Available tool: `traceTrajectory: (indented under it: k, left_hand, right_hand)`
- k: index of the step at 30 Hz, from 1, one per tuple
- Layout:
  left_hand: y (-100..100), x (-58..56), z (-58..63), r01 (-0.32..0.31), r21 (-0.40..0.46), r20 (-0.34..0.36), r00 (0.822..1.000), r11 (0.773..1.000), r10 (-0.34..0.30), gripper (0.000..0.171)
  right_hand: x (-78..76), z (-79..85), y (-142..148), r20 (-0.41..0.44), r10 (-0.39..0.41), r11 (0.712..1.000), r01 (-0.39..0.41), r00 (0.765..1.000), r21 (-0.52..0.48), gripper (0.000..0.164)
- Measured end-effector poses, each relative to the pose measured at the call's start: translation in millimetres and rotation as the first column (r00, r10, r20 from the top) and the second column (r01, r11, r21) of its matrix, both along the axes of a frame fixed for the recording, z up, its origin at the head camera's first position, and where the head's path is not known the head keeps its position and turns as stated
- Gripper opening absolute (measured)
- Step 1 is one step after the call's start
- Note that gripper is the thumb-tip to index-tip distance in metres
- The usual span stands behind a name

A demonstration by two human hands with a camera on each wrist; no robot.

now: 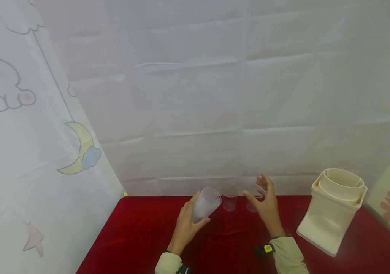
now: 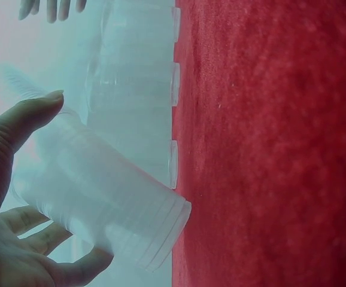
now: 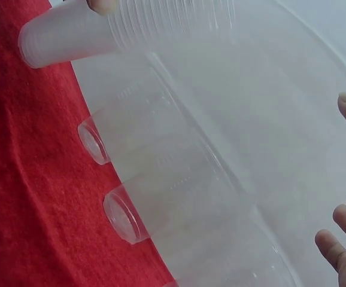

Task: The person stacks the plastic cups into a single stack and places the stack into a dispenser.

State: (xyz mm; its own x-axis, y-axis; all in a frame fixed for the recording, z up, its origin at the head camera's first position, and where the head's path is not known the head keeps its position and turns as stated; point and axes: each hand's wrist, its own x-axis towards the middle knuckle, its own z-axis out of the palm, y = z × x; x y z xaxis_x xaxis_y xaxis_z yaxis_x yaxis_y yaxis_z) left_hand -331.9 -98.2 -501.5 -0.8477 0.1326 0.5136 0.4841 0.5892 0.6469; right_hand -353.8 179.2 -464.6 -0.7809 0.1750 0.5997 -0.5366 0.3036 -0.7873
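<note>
My left hand [image 1: 185, 225] grips a nested stack of clear plastic cups [image 1: 204, 207], tilted with the open rims up and to the right. In the left wrist view the thumb lies on one side of the stack [image 2: 101, 185] and the fingers on the other. Single clear cups stand upright in a row along the red cloth: a middle cup [image 1: 229, 202] and a right-hand cup [image 1: 251, 206]. Beside the right-hand cup is my right hand [image 1: 267, 205], its thumb and fingers spread apart and holding nothing. The left wrist view shows three cup bases, the nearest cup [image 2: 173, 164] beside the stack.
A cream plastic container [image 1: 330, 213] with a round insert at its top stands on the right of the red cloth-covered table [image 1: 140, 228]. A creased pale sheet [image 1: 188, 114] hangs close behind the cups. A printed sheet [image 1: 44, 171] hangs on the left.
</note>
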Motion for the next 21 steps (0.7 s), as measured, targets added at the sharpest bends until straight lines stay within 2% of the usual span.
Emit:
traceTrajectory:
  k: [5, 8, 13, 17, 21]
  left_hand:
    - [0.4, 0.3, -0.5, 0.002, 0.0, 0.006, 1.0, 1.0, -0.002, 0.088]
    - [0.5, 0.4, -0.4, 0.005, 0.001, 0.011, 1.0, 1.0, -0.005, 0.088]
    - [0.0, -0.9, -0.8, 0.006, -0.003, 0.004, 1.0, 1.0, -0.006, 0.089]
    - [-0.4, -1.6, -0.9, 0.006, -0.008, -0.01, 1.0, 1.0, -0.006, 0.089]
    - [-0.6, -1.0, -0.9, 0.004, -0.006, -0.004, 1.0, 1.0, -0.004, 0.088]
  right_hand:
    - [16.5, 17.2, -3.5, -0.029, 0.001, 1.0, 0.0, 1.0, 0.012, 0.084]
    - [18.6, 19.8, -2.4, -0.032, -0.003, 1.0, 0.004, 0.999, 0.019, 0.083]
    - [9.2, 11.5, 3.9, 0.003, -0.017, 1.0, 0.017, 1.0, 0.001, 0.086]
    - [-4.0, -2.5, 11.8, -0.005, -0.032, 0.999, 0.032, 0.999, 0.005, 0.09]
    - [-9.3, -9.9, 16.1, -0.006, -0.045, 0.999, 0.045, 0.999, 0.014, 0.091]
